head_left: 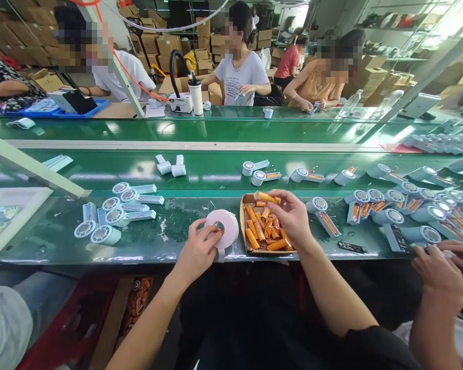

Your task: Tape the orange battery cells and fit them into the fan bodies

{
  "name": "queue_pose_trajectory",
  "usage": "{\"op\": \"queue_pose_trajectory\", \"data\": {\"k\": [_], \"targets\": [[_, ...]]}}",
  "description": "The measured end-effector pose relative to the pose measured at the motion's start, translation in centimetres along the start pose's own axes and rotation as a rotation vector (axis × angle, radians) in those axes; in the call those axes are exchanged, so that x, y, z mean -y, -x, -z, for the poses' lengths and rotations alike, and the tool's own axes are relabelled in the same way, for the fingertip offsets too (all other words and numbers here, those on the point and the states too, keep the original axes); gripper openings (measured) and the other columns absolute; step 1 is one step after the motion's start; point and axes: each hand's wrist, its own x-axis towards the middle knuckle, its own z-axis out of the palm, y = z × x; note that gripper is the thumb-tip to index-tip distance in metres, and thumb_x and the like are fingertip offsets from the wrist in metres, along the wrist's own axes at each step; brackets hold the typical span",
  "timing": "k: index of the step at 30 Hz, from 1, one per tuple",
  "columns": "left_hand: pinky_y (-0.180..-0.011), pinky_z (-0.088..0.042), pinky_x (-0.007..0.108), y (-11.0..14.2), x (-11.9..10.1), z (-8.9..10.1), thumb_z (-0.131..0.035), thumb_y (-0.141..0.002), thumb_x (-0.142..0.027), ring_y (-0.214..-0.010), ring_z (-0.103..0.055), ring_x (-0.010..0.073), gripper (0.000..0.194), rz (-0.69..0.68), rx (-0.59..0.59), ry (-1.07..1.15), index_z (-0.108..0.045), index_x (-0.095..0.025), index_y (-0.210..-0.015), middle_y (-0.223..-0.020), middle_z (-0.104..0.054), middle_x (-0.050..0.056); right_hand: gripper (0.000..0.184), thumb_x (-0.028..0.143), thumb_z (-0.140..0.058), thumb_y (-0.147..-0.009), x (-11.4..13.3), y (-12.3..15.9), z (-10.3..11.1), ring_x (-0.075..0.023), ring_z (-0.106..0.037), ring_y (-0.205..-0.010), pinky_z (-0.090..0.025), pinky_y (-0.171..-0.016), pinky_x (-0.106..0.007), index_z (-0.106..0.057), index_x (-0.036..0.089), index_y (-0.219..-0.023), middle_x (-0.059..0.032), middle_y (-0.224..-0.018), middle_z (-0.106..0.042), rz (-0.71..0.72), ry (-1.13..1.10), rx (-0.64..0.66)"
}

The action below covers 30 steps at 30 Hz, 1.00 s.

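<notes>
My left hand [203,241] is closed on a roll of white tape [228,229], with fingers at its core and a short loose end hanging at the bench edge. Between the fingertips of my right hand [291,213] is an orange battery cell [267,197], raised over the far side of a cardboard box [244,226]. That box holds several more orange cells [272,231] lying in a jumble. To the right of it lies a pale blue fan-like housing [326,218] with an orange cell in its handle.
Pale blue housings [116,217] stand in a group at the left; many more with orange cells [395,198] crowd the right. A dark circuit board [352,247] lies near the front edge. A co-worker's hands [440,267] work at far right. A slanted post [34,167] crosses the left.
</notes>
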Motion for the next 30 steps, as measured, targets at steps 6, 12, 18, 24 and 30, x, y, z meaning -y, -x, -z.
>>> {"op": "queue_pose_trajectory", "data": {"k": [6, 12, 18, 24, 30], "targets": [[-0.098, -0.056, 0.042, -0.2, -1.3, 0.2, -0.062, -0.085, 0.001, -0.117, -0.052, 0.0299, 0.046, -0.036, 0.007, -0.011, -0.074, -0.023, -0.122, -0.113, -0.075, 0.008, 0.023, 0.039, -0.088, -0.082, 1.7, 4.1, -2.5, -0.0277, -0.079, -0.111, -0.065, -0.102, -0.046, -0.077, 0.025, -0.097, -0.0072, -0.112, -0.084, -0.015, -0.197, -0.060], [-0.094, -0.054, 0.038, -0.4, -1.7, 0.3, -0.062, -0.086, 0.001, -0.110, -0.051, 0.0281, 0.046, -0.031, -0.009, -0.074, -0.076, -0.024, -0.123, -0.113, -0.076, 0.007, 0.020, 0.034, -0.089, -0.082, 1.7, 5.3, -3.0, -0.0283, -0.080, -0.109, -0.066, -0.102, -0.047, -0.081, 0.026, -0.098, -0.0068, -0.112, -0.084, -0.029, -0.193, -0.115], [-0.092, -0.055, 0.038, -0.3, -1.6, 0.7, -0.062, -0.090, -0.003, -0.106, -0.053, 0.0285, 0.047, -0.011, -0.007, -0.162, -0.076, -0.026, -0.129, -0.115, -0.078, 0.007, 0.028, 0.043, -0.094, -0.073, 1.1, 7.6, -4.7, -0.0307, -0.079, -0.111, -0.066, -0.100, -0.047, -0.081, 0.026, -0.091, -0.0108, -0.114, -0.083, -0.199, -0.255, -0.066], [-0.109, -0.051, 0.040, -1.5, -0.7, 2.4, -0.056, -0.095, 0.001, -0.102, -0.058, 0.0249, 0.052, -0.115, 0.028, -0.194, -0.073, -0.029, -0.134, -0.115, -0.078, 0.002, 0.058, 0.030, -0.091, -0.072, 1.3, 4.9, -3.2, -0.0266, -0.082, -0.099, -0.067, -0.097, -0.046, -0.077, 0.027, -0.128, -0.0039, -0.105, -0.085, -0.434, -0.330, 0.288], [-0.113, -0.049, 0.039, -4.2, -0.2, 3.7, -0.055, -0.102, -0.006, -0.105, -0.059, 0.0226, 0.035, -0.278, 0.063, -0.204, -0.077, -0.026, -0.122, -0.110, -0.076, 0.002, 0.049, 0.016, -0.076, -0.082, 2.5, 2.4, -1.0, -0.0281, -0.082, -0.101, -0.063, -0.104, -0.047, -0.080, 0.029, -0.128, -0.0010, -0.094, -0.085, -0.357, 0.036, 0.453]]}}
